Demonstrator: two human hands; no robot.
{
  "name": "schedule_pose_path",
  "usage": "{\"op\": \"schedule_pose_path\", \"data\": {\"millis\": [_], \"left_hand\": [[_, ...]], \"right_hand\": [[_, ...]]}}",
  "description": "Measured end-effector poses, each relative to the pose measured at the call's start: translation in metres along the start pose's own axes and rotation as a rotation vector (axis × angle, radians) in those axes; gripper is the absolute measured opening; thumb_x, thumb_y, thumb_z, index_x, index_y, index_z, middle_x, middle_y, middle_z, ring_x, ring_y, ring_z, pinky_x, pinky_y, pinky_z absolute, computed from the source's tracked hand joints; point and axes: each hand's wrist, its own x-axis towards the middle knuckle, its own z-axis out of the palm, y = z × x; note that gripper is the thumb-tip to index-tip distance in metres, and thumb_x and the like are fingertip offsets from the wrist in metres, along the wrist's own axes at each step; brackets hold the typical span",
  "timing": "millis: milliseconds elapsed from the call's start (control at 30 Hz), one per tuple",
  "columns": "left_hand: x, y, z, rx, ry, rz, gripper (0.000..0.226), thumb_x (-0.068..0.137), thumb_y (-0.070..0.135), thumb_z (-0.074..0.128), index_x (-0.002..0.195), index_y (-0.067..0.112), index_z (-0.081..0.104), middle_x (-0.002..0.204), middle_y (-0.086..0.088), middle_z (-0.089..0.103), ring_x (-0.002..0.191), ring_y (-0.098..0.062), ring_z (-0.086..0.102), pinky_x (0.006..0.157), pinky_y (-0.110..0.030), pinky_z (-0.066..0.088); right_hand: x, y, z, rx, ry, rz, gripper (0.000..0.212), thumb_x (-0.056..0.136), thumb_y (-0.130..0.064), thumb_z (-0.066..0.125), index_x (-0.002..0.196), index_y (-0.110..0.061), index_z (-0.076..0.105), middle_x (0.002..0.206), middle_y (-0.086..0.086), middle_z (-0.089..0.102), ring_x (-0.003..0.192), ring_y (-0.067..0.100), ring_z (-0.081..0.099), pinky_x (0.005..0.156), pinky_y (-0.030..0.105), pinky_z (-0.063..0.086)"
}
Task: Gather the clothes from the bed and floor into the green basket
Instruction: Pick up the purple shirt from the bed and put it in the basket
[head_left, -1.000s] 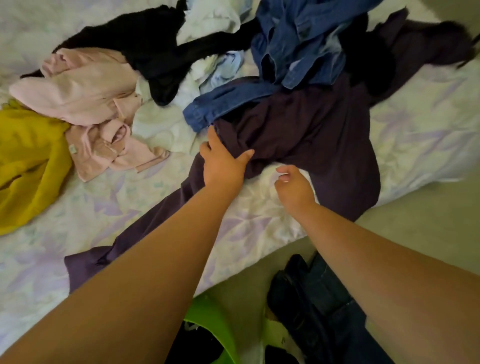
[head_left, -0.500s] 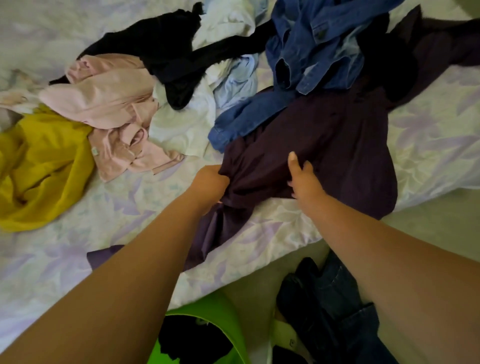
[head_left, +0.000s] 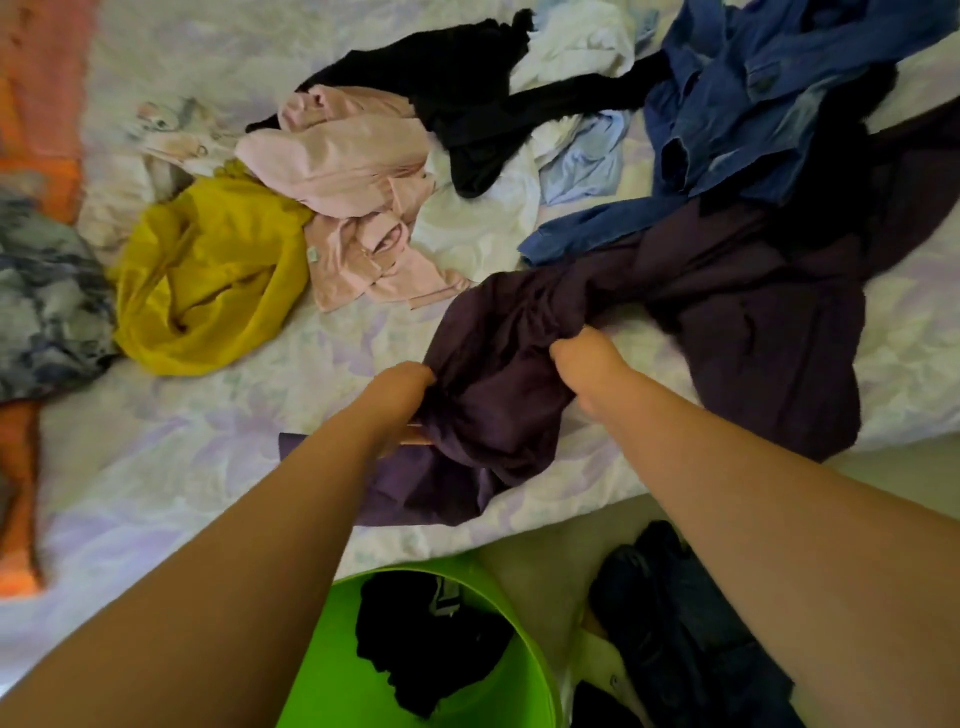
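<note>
- Both hands are bunched into the purple garment (head_left: 727, 312) near the front edge of the bed (head_left: 156, 467).
- The left hand (head_left: 402, 397) is closed on a fold at the garment's near left side; its fingers are buried in the cloth.
- The right hand (head_left: 584, 364) is clenched on a gathered ridge of the same cloth, a little farther in and to the right.
- Between the hands the purple cloth is bunched and lifted; the rest trails right across the bed, under the denim jacket (head_left: 753, 104).
- The basket (head_left: 524, 654), green, stands on the floor just below the bed edge, beneath the left forearm, with a black item (head_left: 426, 639) inside.
- Dark jeans (head_left: 675, 623) lie on the floor just right of the basket.
- Farther in on the bed lie a yellow garment (head_left: 208, 275), a pink garment (head_left: 353, 171) touching it, a black garment (head_left: 467, 93), and white cloth (head_left: 483, 223) and light blue cloth (head_left: 587, 156) beside the jacket.
- At the far left edge lie a blue-grey patterned piece (head_left: 47, 296) and orange fabric (head_left: 41, 104).
</note>
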Motion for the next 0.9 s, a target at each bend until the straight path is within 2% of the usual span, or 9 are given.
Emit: {"op": "schedule_pose_path", "data": {"millis": [67, 167, 267, 400, 500, 600, 700, 800, 900], "left_hand": [[-0.005, -0.009, -0.017, -0.393, -0.184, -0.137, 0.037, 0.095, 0.048, 0.048, 0.119, 0.020, 0.045, 0.118, -0.019, 0.054, 0.094, -0.036, 0.063, 0.074, -0.051, 0.055], [-0.008, -0.019, -0.029, -0.506, -0.356, -0.201, 0.068, 0.080, 0.071, 0.052, 0.125, 0.020, 0.047, 0.128, -0.020, 0.054, 0.114, -0.042, 0.058, 0.080, -0.061, 0.052], [-0.013, -0.036, -0.035, -0.438, -0.262, -0.161, 0.045, 0.090, 0.048, 0.059, 0.109, 0.008, 0.065, 0.111, -0.015, 0.067, 0.099, -0.031, 0.065, 0.083, -0.050, 0.053], [-0.010, -0.063, -0.052, -0.338, 0.047, -0.036, 0.034, 0.096, 0.012, 0.051, 0.128, 0.002, 0.057, 0.098, -0.015, 0.064, 0.085, -0.029, 0.063, 0.071, -0.038, 0.053], [-0.010, -0.071, -0.067, -0.393, 0.196, 0.047, 0.030, 0.094, 0.002, 0.045, 0.121, 0.003, 0.060, 0.104, -0.019, 0.064, 0.089, -0.033, 0.062, 0.079, -0.037, 0.052], [-0.010, -0.076, -0.091, -0.509, 0.261, 0.076, 0.026, 0.092, 0.001, 0.044, 0.109, 0.008, 0.061, 0.091, -0.015, 0.064, 0.080, -0.031, 0.062, 0.081, -0.039, 0.053], [0.009, -0.097, -0.124, -0.589, 0.344, 0.052, 0.021, 0.084, 0.004, 0.053, 0.096, 0.012, 0.068, 0.095, -0.016, 0.068, 0.083, -0.032, 0.066, 0.080, -0.043, 0.056], [0.031, -0.124, -0.151, -0.714, 0.418, -0.022, 0.033, 0.073, 0.006, 0.064, 0.105, 0.016, 0.070, 0.106, -0.015, 0.071, 0.090, -0.038, 0.070, 0.075, -0.055, 0.057], [0.023, -0.135, -0.149, -0.826, 0.505, -0.109, 0.032, 0.088, 0.013, 0.056, 0.120, 0.010, 0.057, 0.107, -0.012, 0.062, 0.097, -0.037, 0.063, 0.086, -0.053, 0.054]], "right_hand": [[-0.024, -0.008, 0.028, -0.118, -0.096, -0.118, 0.034, 0.092, -0.001, 0.045, 0.122, -0.003, 0.061, 0.125, 0.020, 0.061, 0.113, 0.034, 0.056, 0.091, 0.028, 0.043], [-0.065, -0.014, 0.068, -0.309, -0.268, -0.315, 0.028, 0.091, 0.001, 0.043, 0.108, -0.001, 0.066, 0.114, 0.022, 0.066, 0.106, 0.037, 0.058, 0.084, 0.032, 0.043], [-0.089, -0.006, 0.101, -0.410, -0.383, -0.400, 0.023, 0.091, -0.003, 0.045, 0.097, -0.007, 0.067, 0.098, 0.019, 0.068, 0.095, 0.036, 0.060, 0.081, 0.036, 0.046], [-0.101, 0.009, 0.114, -0.448, -0.512, -0.443, 0.017, 0.090, -0.018, 0.059, 0.092, -0.002, 0.065, 0.088, 0.015, 0.065, 0.087, 0.033, 0.061, 0.082, 0.044, 0.050], [-0.103, 0.025, 0.108, -0.240, -0.282, -0.455, 0.033, 0.082, -0.042, 0.070, 0.104, -0.017, 0.068, 0.106, 0.005, 0.062, 0.101, 0.021, 0.060, 0.089, 0.035, 0.049], [-0.084, 0.049, 0.087, -0.581, 0.182, -0.334, 0.078, 0.072, -0.046, 0.078, 0.136, -0.021, 0.042, 0.136, 0.010, 0.040, 0.120, 0.032, 0.046, 0.096, 0.046, 0.046], [-0.065, 0.068, 0.065, -0.857, 0.152, -0.014, 0.123, 0.070, -0.044, 0.081, 0.153, -0.024, -0.009, 0.159, 0.015, -0.003, 0.137, 0.041, 0.028, 0.105, 0.054, 0.039], [-0.047, 0.076, 0.059, -0.955, 0.069, 0.089, 0.134, 0.068, -0.045, 0.082, 0.150, -0.027, -0.022, 0.159, 0.013, -0.020, 0.143, 0.042, 0.018, 0.107, 0.061, 0.034], [-0.035, 0.082, 0.070, -1.024, -0.067, 0.085, 0.141, 0.063, -0.052, 0.083, 0.148, -0.028, -0.028, 0.156, 0.012, -0.028, 0.145, 0.041, 0.009, 0.110, 0.062, 0.029]]}}
